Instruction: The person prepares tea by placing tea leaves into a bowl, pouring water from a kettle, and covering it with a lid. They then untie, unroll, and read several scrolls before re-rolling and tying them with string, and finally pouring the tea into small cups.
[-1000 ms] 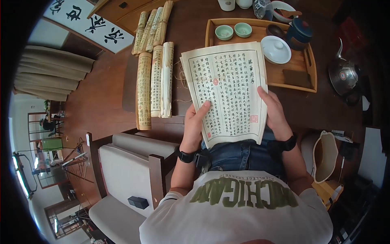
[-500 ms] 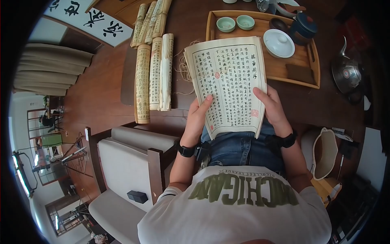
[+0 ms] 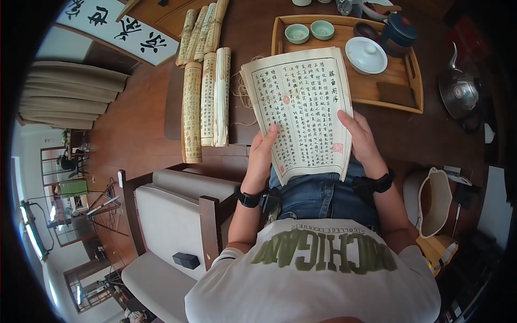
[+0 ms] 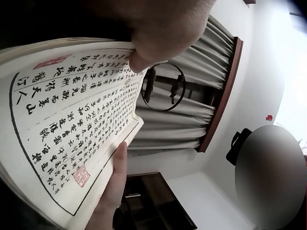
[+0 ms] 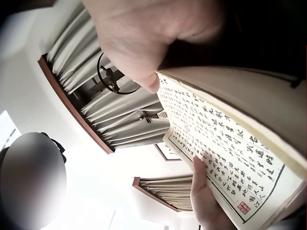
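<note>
A person in a pale shirt (image 3: 318, 290) and blue jeans (image 3: 309, 204) holds a thin stack of pages (image 3: 304, 118) above the lap, by the near edge of a dark wooden bench (image 3: 382, 132). The top page carries columns of black handwritten characters inside a black border, with red seals near both lower corners and another toward the upper middle.

The left hand (image 3: 260, 156) grips the left side of the pages, its thumb lying on the written face. The right hand (image 3: 363, 142) grips the right side in the same way, thumb on top. Both hands are closed around the paper's edges; the fingers behind it are mostly hidden, perhaps curled beneath. The pages bow slightly between the hands, and their lower edge curves. A black strap circles each wrist.

Beyond the pages, to the right, sits a wooden tray (image 3: 353, 96). It holds two pale green cups (image 3: 309, 32) side by side, a white lidded bowl (image 3: 366, 55), a dark blue jar (image 3: 399, 35), a small dark bowl (image 3: 366, 30) and a folded brown cloth (image 3: 396, 93). A silver kettle (image 3: 459, 96) stands to the right of the tray. To the left of the pages, rolled paper scrolls (image 3: 192, 113) covered in writing lie side by side, some reaching past the bench edge, with loose string (image 3: 244, 92) between them and the pages.
</note>
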### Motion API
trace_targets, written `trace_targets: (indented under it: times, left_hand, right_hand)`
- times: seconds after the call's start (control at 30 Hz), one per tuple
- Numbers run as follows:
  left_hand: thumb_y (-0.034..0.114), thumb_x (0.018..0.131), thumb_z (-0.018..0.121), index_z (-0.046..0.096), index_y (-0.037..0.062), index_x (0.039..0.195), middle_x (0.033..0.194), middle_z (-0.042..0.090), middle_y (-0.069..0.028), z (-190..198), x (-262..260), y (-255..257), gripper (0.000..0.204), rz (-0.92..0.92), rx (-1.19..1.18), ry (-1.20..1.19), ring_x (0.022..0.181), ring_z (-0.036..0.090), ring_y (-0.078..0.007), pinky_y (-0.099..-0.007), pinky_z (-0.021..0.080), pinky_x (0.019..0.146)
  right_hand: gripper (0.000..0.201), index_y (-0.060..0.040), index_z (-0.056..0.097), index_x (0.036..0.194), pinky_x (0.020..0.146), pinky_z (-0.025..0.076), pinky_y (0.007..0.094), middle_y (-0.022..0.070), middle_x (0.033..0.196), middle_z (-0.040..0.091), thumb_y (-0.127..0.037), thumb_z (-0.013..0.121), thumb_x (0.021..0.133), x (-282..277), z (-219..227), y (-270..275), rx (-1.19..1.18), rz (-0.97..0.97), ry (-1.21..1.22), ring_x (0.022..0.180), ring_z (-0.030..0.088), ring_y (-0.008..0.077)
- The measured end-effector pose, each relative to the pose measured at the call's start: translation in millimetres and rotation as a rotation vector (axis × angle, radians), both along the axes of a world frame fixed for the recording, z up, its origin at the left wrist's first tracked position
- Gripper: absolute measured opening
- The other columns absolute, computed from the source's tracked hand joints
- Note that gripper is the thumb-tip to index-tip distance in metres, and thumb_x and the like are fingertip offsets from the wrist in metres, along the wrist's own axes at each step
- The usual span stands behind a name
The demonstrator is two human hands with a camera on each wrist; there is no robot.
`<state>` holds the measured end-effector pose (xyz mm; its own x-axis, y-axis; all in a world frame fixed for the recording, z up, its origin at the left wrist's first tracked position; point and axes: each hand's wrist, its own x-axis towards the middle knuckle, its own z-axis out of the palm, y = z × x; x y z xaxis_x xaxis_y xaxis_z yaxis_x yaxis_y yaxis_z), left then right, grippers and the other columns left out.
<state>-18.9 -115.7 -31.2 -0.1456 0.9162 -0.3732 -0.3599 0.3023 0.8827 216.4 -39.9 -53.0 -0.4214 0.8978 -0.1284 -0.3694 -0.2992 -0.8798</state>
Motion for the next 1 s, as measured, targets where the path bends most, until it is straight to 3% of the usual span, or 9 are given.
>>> trace_targets:
  times: [0.37,0.57,0.7,0.8,1.0]
  left_hand:
    - [0.036,0.111,0.051,0.051,-0.0053,0.144,0.134,0.065,-0.0111,-4.9,-1.9,0.1,0.053,-0.044,0.009,-0.003,0.119,0.062,-0.0162,-0.0317,0.048,0.103]
    - [0.037,0.113,0.045,0.052,-0.0042,0.144,0.132,0.065,-0.0107,-0.5,6.4,-0.2,0.051,-0.111,0.097,0.035,0.119,0.06,-0.0149,-0.0313,0.047,0.104]
    - [0.038,0.115,0.039,0.051,-0.0025,0.146,0.131,0.065,-0.0115,0.8,14.9,-1.3,0.052,-0.224,0.182,0.272,0.12,0.059,-0.0148,-0.0311,0.045,0.104]
    - [0.041,0.115,0.036,0.049,-0.0001,0.148,0.128,0.067,-0.0151,2.1,22.5,0.7,0.054,-0.261,0.248,0.357,0.118,0.06,-0.0179,-0.0335,0.047,0.103]
    - [0.038,0.112,0.043,0.04,0.0008,0.152,0.131,0.064,-0.0214,10.9,28.3,-2.0,0.055,-0.343,0.381,0.46,0.119,0.064,-0.0283,-0.0379,0.049,0.101]
  right_hand:
    - [0.04,0.0033,0.06,0.136,0.101,0.047,0.03,0.0076,0.127,0.068,-0.022,0.062,0.106,-0.6,6.8,-2.9,0.176,0.034,-0.139,0.113,0.061,0.0121]
    - [0.068,0.0013,0.045,0.149,0.1,0.051,0.034,0.0131,0.131,0.066,-0.031,0.074,0.097,-11.3,14.6,-7.5,0.225,0.089,0.064,0.113,0.067,0.0201]
    - [0.079,0.0016,0.045,0.145,0.096,0.055,0.041,0.0203,0.125,0.069,-0.034,0.083,0.086,-13.3,19.5,-12.7,0.541,0.176,-0.532,0.109,0.072,0.0308]
    - [0.079,0.0026,0.047,0.143,0.097,0.055,0.0405,0.0205,0.123,0.071,-0.034,0.085,0.084,-14.7,11.0,-10.9,0.631,0.098,-0.524,0.113,0.072,0.0311]
    - [0.067,0.0029,0.046,0.14,0.094,0.055,0.0388,0.0205,0.121,0.071,-0.023,0.079,0.088,-17.1,10.9,-11.6,0.421,0.032,-0.48,0.111,0.071,0.0267]
